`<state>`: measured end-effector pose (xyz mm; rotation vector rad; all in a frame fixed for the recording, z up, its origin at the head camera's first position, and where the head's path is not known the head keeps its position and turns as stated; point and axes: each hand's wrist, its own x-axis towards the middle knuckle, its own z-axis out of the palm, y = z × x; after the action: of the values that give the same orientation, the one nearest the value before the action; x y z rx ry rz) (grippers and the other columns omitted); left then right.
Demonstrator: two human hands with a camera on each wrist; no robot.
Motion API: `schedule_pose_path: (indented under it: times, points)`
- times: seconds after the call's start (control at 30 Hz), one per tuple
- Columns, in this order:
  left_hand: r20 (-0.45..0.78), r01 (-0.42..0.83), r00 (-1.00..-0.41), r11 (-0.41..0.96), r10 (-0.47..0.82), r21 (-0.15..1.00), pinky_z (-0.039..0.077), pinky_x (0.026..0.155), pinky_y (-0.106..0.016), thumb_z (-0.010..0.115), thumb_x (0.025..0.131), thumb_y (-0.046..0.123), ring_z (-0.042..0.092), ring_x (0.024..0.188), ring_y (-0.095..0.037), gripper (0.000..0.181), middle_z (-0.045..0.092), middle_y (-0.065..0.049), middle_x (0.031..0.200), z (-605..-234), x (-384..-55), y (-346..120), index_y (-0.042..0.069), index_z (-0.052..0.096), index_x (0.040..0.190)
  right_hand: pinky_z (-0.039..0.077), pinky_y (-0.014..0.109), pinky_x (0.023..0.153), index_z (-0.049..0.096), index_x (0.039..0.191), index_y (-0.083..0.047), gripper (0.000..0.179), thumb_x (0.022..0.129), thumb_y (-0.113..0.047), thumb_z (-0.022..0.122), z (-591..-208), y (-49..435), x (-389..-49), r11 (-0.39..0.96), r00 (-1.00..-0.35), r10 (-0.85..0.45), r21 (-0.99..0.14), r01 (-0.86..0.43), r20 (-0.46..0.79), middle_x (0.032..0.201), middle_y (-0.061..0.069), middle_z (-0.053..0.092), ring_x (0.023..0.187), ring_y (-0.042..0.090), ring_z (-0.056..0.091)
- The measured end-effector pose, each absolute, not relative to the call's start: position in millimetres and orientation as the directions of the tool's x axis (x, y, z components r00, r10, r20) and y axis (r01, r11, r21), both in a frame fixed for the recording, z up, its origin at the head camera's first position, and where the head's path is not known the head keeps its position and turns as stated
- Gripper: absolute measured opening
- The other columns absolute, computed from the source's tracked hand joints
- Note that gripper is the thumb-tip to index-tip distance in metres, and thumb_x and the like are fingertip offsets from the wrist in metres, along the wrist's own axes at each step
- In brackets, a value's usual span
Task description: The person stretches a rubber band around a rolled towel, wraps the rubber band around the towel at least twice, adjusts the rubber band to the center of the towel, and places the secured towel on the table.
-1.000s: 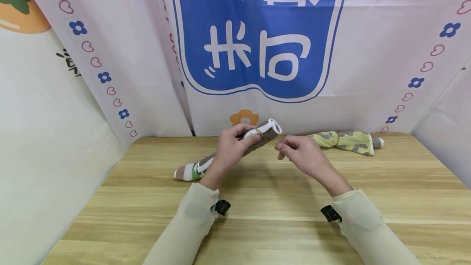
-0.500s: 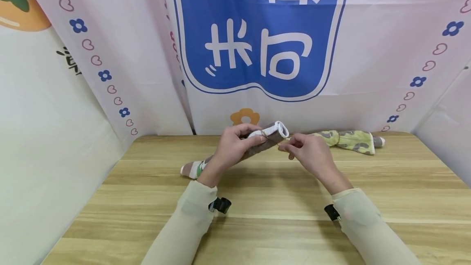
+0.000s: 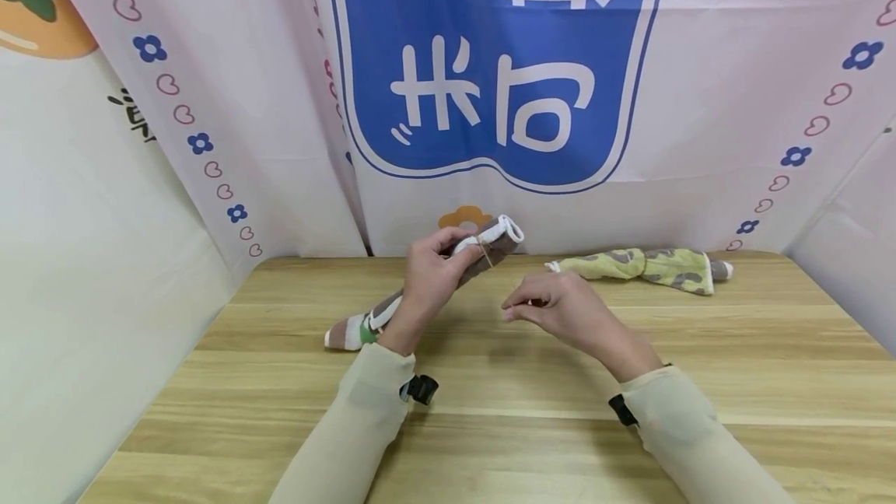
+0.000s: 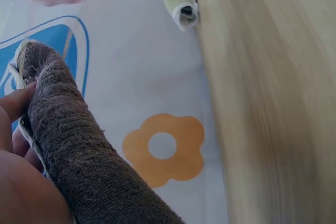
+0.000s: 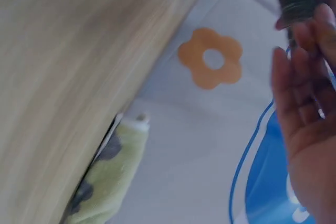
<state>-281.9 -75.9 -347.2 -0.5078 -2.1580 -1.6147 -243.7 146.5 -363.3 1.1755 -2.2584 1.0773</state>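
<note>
My left hand (image 3: 435, 271) grips a rolled brown-and-white towel (image 3: 500, 238) near its upper end; the towel slants down to a green-marked lower end by the table. A thin tan rubber band (image 3: 484, 250) goes around the roll just past the left thumb, and part of it stands off the underside. To the right and a little lower, my right hand (image 3: 567, 313) has thumb and fingertips pinched together on the band's pulled-out part, which is barely visible. In the left wrist view the roll's dark terry side (image 4: 84, 145) fills the lower left, with a tan strand (image 4: 67, 44) beside its tip.
Another rolled towel (image 3: 672, 271), yellow-green with grey patches and cinched at its middle, lies along the back edge of the wooden table (image 3: 490, 418). A printed cloth backdrop (image 3: 700, 115) hangs right behind that edge.
The towel's upper end has swung right, then back left and up in my left hand. My right hand has moved left and down from beside the towel's end, and the wrist has turned.
</note>
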Motion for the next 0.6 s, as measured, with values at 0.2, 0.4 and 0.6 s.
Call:
schedule_pose_path:
  times: [0.2, 0.4, 0.6]
  points:
    - [0.531, 0.507, -0.847, 0.343, 0.028, 0.791, 0.054, 0.070, -0.028, 0.081, 0.091, 0.008, 0.067, 0.082, -0.019, 0.013, 0.078, -0.008, 0.096, -353, -286, -77, 0.003, 0.082, 0.104, 0.050, 0.020, 0.064, 0.084, 0.094, -0.009, 0.006, 0.091, -0.005, 0.084, -356, 131, -235, 0.171, -0.460, -0.465, -0.433, -0.885, 0.756, 0.096, -0.005, 0.076, 0.079, 0.010, 0.066]
    - [0.518, 0.493, -0.855, 0.373, 0.038, 0.786, 0.055, 0.072, -0.031, 0.082, 0.092, 0.009, 0.069, 0.083, -0.019, 0.013, 0.079, -0.007, 0.097, -356, -287, -76, 0.005, 0.083, 0.104, 0.052, 0.021, 0.069, 0.084, 0.101, -0.005, 0.032, 0.103, -0.034, 0.071, -354, 125, -229, 0.102, -0.448, -0.385, -0.445, -0.890, 0.807, 0.103, 0.004, 0.072, 0.088, 0.016, 0.067]
    - [0.497, 0.466, -0.868, 0.368, 0.013, 0.805, 0.057, 0.069, -0.031, 0.082, 0.092, 0.012, 0.069, 0.080, -0.019, 0.014, 0.078, -0.007, 0.093, -355, -288, -76, 0.005, 0.083, 0.104, 0.044, 0.022, 0.055, 0.074, 0.135, -0.009, 0.052, 0.102, -0.048, 0.065, -359, 121, -230, 0.241, -0.394, -0.326, -0.328, -0.913, 0.859, 0.108, 0.005, 0.069, 0.067, 0.007, 0.053]
